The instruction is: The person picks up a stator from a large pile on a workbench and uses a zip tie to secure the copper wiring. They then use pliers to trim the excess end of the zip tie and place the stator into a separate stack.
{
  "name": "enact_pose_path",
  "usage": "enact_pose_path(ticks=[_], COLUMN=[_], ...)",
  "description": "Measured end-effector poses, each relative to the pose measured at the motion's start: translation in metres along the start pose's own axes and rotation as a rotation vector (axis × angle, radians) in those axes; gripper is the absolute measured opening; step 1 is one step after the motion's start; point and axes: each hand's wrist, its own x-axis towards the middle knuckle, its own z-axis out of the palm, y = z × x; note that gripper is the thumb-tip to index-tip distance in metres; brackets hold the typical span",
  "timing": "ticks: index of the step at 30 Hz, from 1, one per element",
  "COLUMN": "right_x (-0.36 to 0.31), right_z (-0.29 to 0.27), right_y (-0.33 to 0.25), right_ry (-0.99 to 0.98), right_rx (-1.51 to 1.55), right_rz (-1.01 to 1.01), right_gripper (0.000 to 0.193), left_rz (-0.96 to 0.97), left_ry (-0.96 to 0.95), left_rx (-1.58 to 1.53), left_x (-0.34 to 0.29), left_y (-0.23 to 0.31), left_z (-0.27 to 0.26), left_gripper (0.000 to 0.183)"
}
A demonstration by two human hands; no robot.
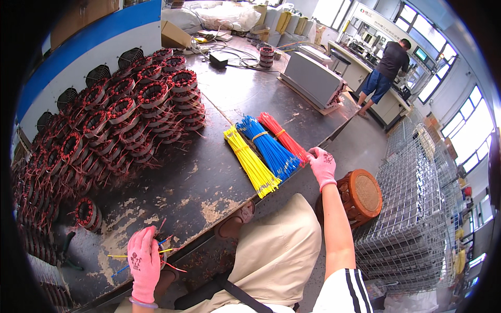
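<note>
Left hand [144, 264], pink glove, nearest camera at near edge of workbench [219, 172]: closed around small stator with yellow, blue, red tie ends sticking out. Right hand [321, 165] far right, fingers pinching near end of red tie bundle [283, 137]. Bundle long axis runs far-left to near-right; blue bundle [267, 146], yellow bundle [250, 160] lie parallel, left of it.

Right hand [322, 165] pinching red ties [282, 136]; left hand [144, 263] holding stator [162, 249].
</note>
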Motion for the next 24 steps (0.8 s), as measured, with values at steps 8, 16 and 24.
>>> enact_pose_path(ticks=[8, 16, 24], right_x=[-0.019, -0.137, -0.211], right_z=[-0.043, -0.096, -0.062], right_y=[0.020, -0.156, -0.260], right_ry=[0.251, 0.084, -0.245], right_rx=[-0.028, 0.752, 0.757], right_rz=[-0.067, -0.394, -0.983], right_gripper=[0.020, 0.007, 0.022], left_rz=[0.015, 0.260, 0.511], left_ry=[-0.001, 0.307, 0.272], left_rx=[-0.035, 0.198, 0.212], left_x=[0.003, 0.019, 0.039], left_y=[0.004, 0.037, 0.087], left_z=[0.005, -0.029, -0.067], left_gripper=[0.032, 0.060, 0.034])
